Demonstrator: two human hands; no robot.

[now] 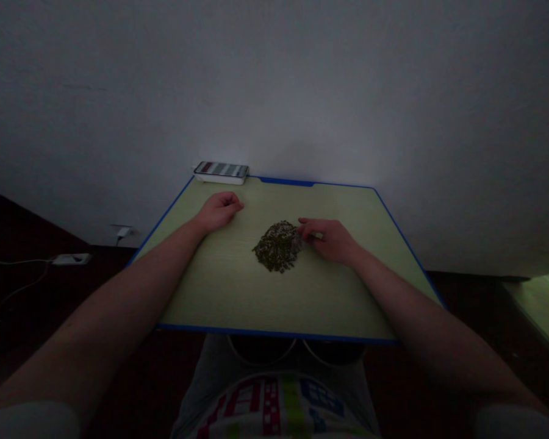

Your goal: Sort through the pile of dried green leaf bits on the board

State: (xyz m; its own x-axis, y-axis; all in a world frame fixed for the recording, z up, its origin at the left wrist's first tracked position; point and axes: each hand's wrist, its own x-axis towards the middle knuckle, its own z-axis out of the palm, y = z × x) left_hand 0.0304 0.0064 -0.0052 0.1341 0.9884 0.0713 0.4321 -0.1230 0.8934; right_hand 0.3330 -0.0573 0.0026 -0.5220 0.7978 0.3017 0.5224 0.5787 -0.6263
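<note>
A low heap of small seeds or beans (278,247), dark green mixed with pale ones, lies in the middle of a light table top (238,299) with a blue rim. My right hand (332,239) is at the heap's right edge, its fingertips touching or just over it. A gap shows between its thumb and fingers. My left hand (217,212) rests on the table to the left of the heap, apart from it. Its fingers are curled in, and whatever they may hold is hidden.
A phone (222,169) lies on a white box (222,179) at the back left corner, against the wall (274,91). Two round containers (261,350) sit below the front edge, over my lap. A power strip (71,259) with cables lies at far left.
</note>
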